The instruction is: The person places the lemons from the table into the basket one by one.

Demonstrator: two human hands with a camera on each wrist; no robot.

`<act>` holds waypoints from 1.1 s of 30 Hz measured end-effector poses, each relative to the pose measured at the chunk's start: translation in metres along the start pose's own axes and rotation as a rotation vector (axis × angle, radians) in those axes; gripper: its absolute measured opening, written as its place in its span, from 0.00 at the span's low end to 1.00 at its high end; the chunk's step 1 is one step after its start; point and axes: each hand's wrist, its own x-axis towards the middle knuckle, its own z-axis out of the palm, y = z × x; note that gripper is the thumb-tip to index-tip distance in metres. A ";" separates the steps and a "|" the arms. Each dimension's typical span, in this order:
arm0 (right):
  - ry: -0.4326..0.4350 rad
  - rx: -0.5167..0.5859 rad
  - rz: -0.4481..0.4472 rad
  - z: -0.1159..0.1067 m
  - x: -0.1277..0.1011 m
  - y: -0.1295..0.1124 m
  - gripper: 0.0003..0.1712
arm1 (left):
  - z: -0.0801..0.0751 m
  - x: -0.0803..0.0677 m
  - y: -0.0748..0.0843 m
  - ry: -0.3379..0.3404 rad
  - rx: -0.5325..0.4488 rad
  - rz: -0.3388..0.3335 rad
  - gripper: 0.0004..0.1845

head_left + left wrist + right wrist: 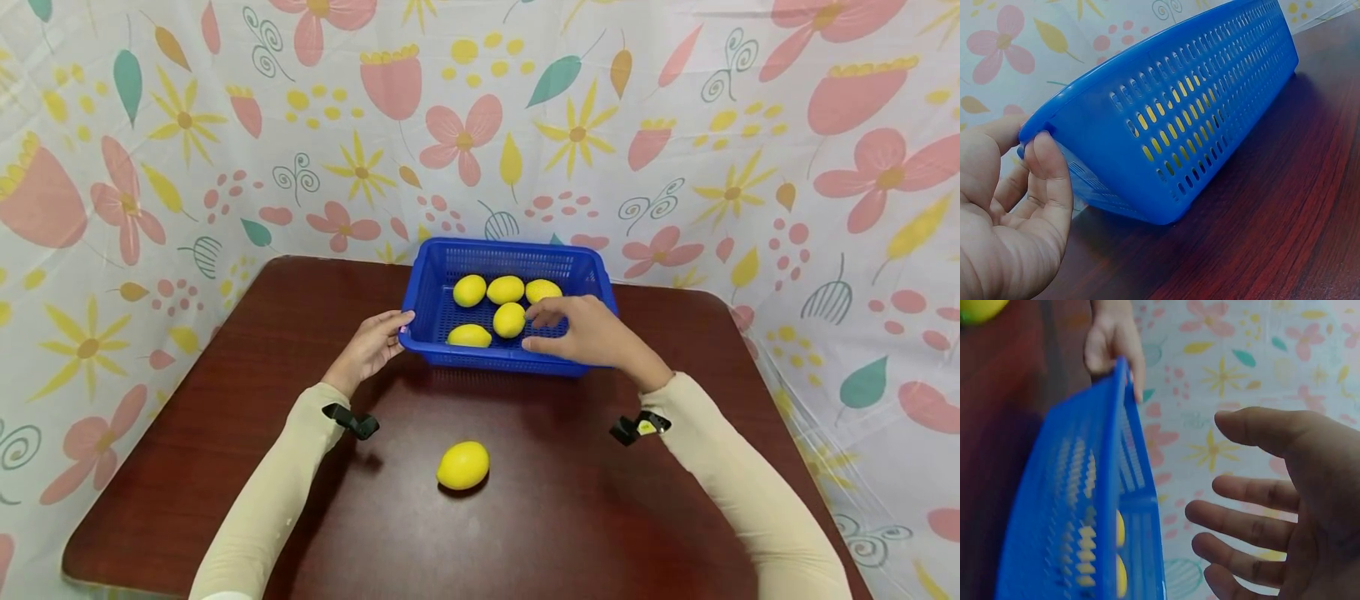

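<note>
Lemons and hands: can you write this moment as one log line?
left hand holds blue basket corner | right hand open over basket | five lemons inside | one lemon on table

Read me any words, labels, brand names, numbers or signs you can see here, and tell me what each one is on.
None can be read.
Blue basket, six lemons in all, such as the one on the table: no print.
Floral cloth: pictures only, no letters.
Clip at the right wrist: a small yellow patch, too small to read.
Left hand and right hand: no markings.

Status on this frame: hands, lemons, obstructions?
Left hand grips blue perforated plastic basket corner. Right hand open over five yellow lemons inside. One lemon on table. Nothing obstructing.
</note>
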 end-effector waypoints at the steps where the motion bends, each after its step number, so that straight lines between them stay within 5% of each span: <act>1: 0.002 0.012 0.003 0.003 -0.005 -0.003 0.26 | 0.000 0.000 0.000 0.000 -0.002 0.001 0.07; 13: 0.028 0.069 0.012 0.049 -0.042 -0.031 0.25 | 0.002 0.000 0.000 0.000 0.010 0.002 0.08; 33: -0.122 0.056 -0.026 0.137 -0.063 -0.058 0.37 | 0.002 -0.001 -0.001 -0.017 0.000 0.005 0.08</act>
